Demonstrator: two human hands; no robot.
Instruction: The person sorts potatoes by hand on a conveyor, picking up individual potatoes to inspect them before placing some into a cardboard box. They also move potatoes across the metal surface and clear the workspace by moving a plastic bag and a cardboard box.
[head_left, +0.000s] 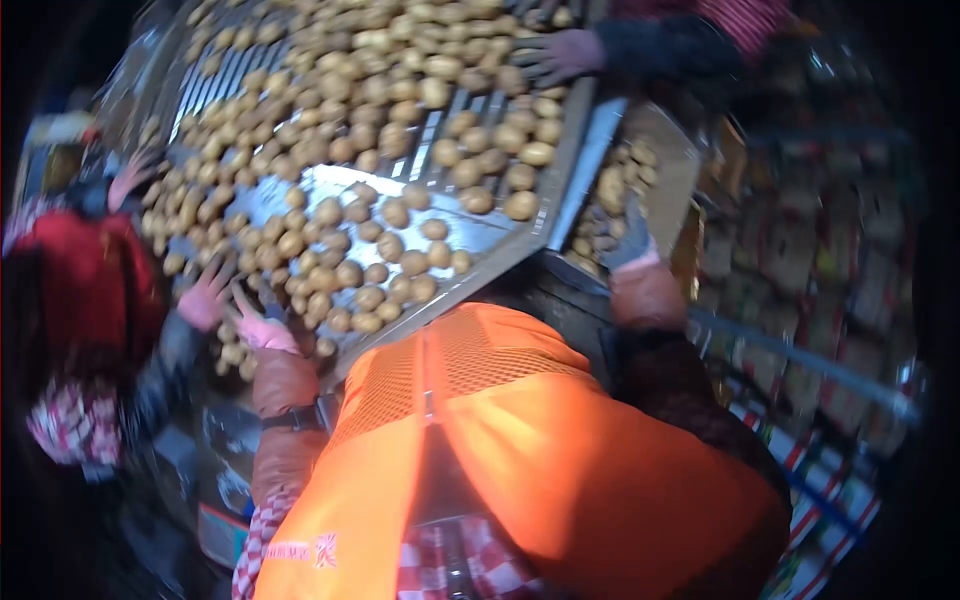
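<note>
My left hand (264, 325), in a pink glove with grey fingers, reaches to the lower left edge of a metal sorting table (478, 235). Its fingers are spread beside the potatoes (318, 280), and nothing shows in its grasp. My right hand (634, 248), gloved the same way, is in a side chute (665, 150) to the right of the table. Its fingers look stretched out, though blurred, against smaller potatoes (640, 165). A larger potato (610, 188) lies by the fingertips; whether they touch it is hard to see.
On the left, a co-worker in red (85, 290) has gloved hands (205, 295) among the potatoes, close to my left hand. Another person's gloved hand (560, 55) rests on potatoes at the upper right. Stacked boxes (810, 230) stand beyond a blue rail (800, 355) on the right.
</note>
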